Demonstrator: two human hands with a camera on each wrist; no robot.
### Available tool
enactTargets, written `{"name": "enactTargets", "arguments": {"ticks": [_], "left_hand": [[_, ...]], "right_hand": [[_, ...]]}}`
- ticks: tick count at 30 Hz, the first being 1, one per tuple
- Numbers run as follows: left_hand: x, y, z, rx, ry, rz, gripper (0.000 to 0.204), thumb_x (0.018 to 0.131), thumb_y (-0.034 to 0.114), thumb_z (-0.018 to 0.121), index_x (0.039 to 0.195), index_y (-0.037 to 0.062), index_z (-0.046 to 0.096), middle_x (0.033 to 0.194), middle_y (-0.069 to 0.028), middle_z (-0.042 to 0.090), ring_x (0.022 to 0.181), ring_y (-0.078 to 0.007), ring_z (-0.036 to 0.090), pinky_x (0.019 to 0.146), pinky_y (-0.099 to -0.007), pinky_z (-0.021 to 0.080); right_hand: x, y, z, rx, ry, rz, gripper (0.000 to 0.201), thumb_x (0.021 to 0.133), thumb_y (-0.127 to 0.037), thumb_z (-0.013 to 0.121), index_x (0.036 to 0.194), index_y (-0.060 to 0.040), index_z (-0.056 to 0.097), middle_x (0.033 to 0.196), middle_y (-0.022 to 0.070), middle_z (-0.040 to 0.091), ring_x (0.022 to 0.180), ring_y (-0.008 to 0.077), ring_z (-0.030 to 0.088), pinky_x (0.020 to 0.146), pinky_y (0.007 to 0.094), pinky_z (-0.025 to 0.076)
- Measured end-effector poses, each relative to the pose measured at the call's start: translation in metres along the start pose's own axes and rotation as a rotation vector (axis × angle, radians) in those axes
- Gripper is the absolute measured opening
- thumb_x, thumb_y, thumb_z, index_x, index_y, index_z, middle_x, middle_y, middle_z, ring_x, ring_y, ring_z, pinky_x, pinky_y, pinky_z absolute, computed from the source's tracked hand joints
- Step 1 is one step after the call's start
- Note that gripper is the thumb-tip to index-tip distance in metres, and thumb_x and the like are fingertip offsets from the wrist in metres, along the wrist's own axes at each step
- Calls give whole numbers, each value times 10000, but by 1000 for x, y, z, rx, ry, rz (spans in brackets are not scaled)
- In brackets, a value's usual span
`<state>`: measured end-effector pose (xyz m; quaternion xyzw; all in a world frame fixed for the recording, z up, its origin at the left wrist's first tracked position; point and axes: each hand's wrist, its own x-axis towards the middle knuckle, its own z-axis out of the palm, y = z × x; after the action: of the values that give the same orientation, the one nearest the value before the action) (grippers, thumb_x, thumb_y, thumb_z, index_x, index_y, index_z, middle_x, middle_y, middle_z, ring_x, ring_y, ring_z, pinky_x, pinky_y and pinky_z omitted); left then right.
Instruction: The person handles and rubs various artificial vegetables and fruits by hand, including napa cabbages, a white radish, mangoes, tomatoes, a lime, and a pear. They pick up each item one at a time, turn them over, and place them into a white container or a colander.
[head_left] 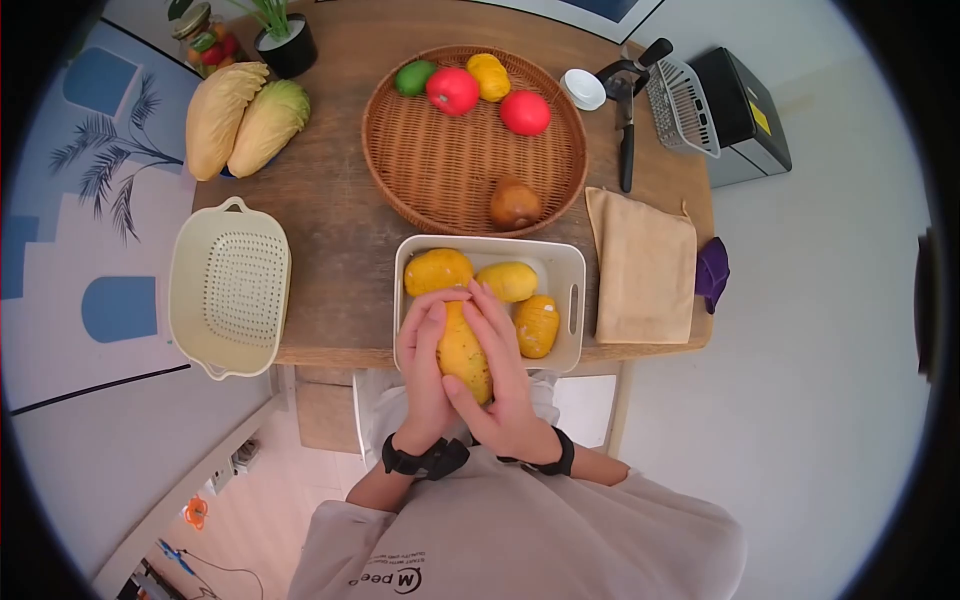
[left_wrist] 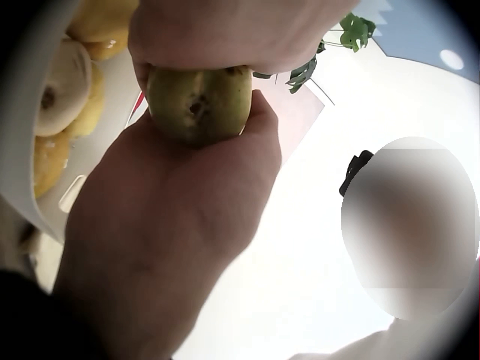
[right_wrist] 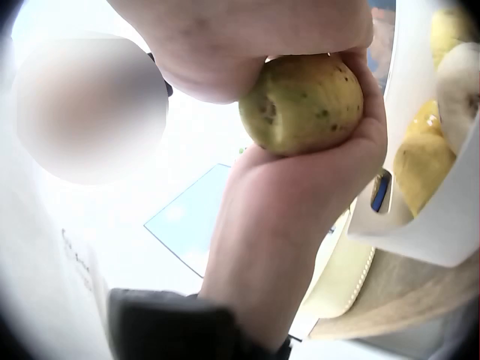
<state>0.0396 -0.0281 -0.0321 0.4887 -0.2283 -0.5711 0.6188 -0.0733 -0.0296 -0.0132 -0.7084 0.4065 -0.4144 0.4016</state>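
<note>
A yellow, dark-speckled mango [head_left: 463,352] is gripped between both hands above the near edge of a white bin [head_left: 577,262]. My left hand [head_left: 424,365] wraps its left side and my right hand [head_left: 505,385] its right side, fingertips close together at the far end. In the left wrist view the mango's greenish end [left_wrist: 199,109] shows between the palms; the right wrist view shows the same mango [right_wrist: 304,105] with dark spots. Inside the bin lie several yellow fruits, among them one at the back left [head_left: 438,271] and one at the right [head_left: 537,326].
Behind the bin is a round wicker tray [head_left: 440,160] with red, green, yellow and brown produce. A cream colander [head_left: 185,290] stands left, cabbages [head_left: 265,128] behind it. At right are a folded cloth [head_left: 645,270], a black-handled knife [head_left: 627,155] and a white bowl [head_left: 583,90].
</note>
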Motion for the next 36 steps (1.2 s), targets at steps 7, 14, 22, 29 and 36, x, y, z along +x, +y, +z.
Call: {"name": "enactTargets", "arguments": {"ticks": [7, 14, 22, 29, 36], "left_hand": [[-11, -3, 13, 76, 32, 66, 362, 1117, 289, 456, 1239, 21, 666, 1183, -83, 684, 1130, -165, 620, 1038, -327, 472], [-5, -10, 4, -153, 57, 33, 311, 1151, 263, 428, 1262, 33, 606, 1264, -99, 653, 1235, -199, 602, 1117, -329, 443], [2, -8, -14, -73, -164, 79, 319, 1155, 268, 368, 1250, 56, 587, 1254, -82, 623, 1262, -199, 583, 1155, -360, 421], [-9, -13, 5, -417, 46, -312, 404, 1174, 381, 338, 1343, 119, 595, 1382, -61, 630, 1324, -187, 578, 1182, -351, 426], [-8, -9, 4, -413, 48, -256, 368, 1185, 343, 324, 1281, 106, 588, 1274, -41, 630, 1245, -164, 586, 1134, -341, 432]], "right_hand": [[7, 15, -11, 92, -47, 88, 654, 1013, -88, 649, 1613, 40, 425, 1715, 290, 339, 1598, 466, 328, 1303, 510, 251], [10, 2, -4, 48, -3, 4, 451, 964, -57, 680, 1408, 10, 637, 1526, 247, 569, 1481, 470, 492, 1228, 498, 391], [-3, 0, 0, -165, -102, -254, 319, 902, -70, 728, 1215, -24, 772, 1415, 202, 658, 1447, 442, 530, 1225, 589, 383], [12, 5, -8, -53, -23, -27, 432, 929, -48, 696, 1357, 4, 671, 1517, 244, 572, 1477, 488, 483, 1223, 564, 384], [9, 10, -6, -27, -56, -20, 461, 953, -36, 686, 1408, 17, 632, 1518, 237, 564, 1463, 482, 496, 1230, 575, 370]]}}
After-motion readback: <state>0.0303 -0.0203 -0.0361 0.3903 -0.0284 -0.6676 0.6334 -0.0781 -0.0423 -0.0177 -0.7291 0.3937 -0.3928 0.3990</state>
